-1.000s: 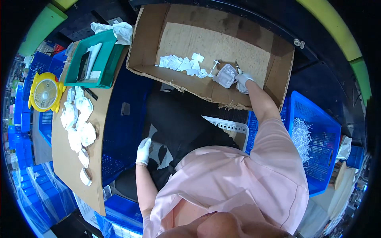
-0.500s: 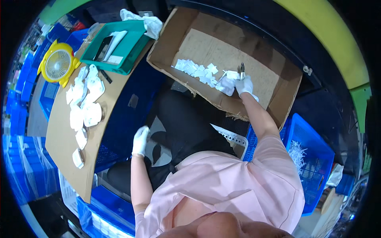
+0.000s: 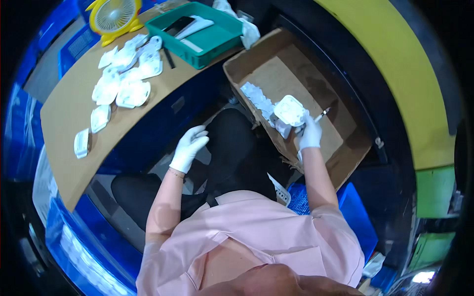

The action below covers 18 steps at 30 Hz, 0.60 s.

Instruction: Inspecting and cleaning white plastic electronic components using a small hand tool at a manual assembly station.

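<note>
My right hand [image 3: 310, 132], in a white glove, is closed on a white moulded plastic part [image 3: 289, 110] with rounded corners, lifted over the cardboard box [image 3: 345, 170]. A slim tool with a dark tip [image 3: 323, 114] sticks out beside the same hand; its handle is hidden. Below the part lies another white piece [image 3: 283, 129], near small flat white pieces [image 3: 257, 98] along the box's near side. My left hand [image 3: 189, 148], also gloved, hovers above my lap with fingers apart and nothing in it.
On the curved tan table [image 3: 64, 128] at left lie several white plastic parts [image 3: 133, 93], a dark marker-like stick [image 3: 169, 58], a green tray [image 3: 197, 58] and a yellow fan [image 3: 114, 17]. A blue crate [image 3: 358, 217] stands right of my arm.
My right hand has raised the white plastic part off the pieces in the box. My left hand has moved up and its fingers have spread. The view has shifted.
</note>
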{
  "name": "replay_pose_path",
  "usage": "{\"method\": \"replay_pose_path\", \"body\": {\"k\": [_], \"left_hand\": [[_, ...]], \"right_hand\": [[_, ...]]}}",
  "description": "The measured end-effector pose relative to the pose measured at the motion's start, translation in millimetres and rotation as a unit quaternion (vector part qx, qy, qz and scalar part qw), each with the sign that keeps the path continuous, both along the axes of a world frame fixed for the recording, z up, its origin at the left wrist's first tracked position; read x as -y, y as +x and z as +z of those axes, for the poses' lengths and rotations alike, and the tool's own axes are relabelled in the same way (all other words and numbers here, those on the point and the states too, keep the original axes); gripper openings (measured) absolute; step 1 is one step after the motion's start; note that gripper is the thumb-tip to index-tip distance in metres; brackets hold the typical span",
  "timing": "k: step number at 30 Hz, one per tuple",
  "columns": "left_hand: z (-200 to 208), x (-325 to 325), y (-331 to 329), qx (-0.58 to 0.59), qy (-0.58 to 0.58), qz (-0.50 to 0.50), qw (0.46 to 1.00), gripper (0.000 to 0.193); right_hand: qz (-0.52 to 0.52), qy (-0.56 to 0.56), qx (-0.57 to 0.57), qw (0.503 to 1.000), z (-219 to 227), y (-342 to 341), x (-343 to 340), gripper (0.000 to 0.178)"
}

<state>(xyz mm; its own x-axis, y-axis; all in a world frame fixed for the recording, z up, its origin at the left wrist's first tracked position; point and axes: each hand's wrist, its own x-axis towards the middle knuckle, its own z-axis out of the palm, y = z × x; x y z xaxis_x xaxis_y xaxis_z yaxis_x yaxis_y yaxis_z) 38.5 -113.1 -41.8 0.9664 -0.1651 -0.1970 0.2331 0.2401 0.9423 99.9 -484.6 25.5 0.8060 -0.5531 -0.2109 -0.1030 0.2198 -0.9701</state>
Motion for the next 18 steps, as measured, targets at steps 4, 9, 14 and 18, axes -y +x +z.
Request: {"method": "replay_pose_path", "body": {"k": [4, 9, 14, 18], "left_hand": [[24.2, 9.7, -18.2, 0.064, -0.1, -0.078, 0.99, 0.097], [13.2, 4.4, -2.3, 0.394, 0.125, 0.029, 0.91, 0.113], [54.2, -28.0, -18.2, 0.178, -0.402, 0.01, 0.898, 0.116], [47.8, -51.1, -23.2, 0.199, -0.336, 0.04, 0.92, 0.11]], "right_hand": [[0.191, 0.228, -0.017, 0.955, 45.0, -33.2, -111.1, 0.019], [0.382, 0.312, -0.164, 0.854, 41.8, -61.1, -194.5, 0.019], [0.511, 0.134, -0.157, 0.834, 48.1, -76.4, -222.1, 0.025], [0.574, -0.43, 0.087, 0.691, 57.9, -83.7, -212.6, 0.047]]}}
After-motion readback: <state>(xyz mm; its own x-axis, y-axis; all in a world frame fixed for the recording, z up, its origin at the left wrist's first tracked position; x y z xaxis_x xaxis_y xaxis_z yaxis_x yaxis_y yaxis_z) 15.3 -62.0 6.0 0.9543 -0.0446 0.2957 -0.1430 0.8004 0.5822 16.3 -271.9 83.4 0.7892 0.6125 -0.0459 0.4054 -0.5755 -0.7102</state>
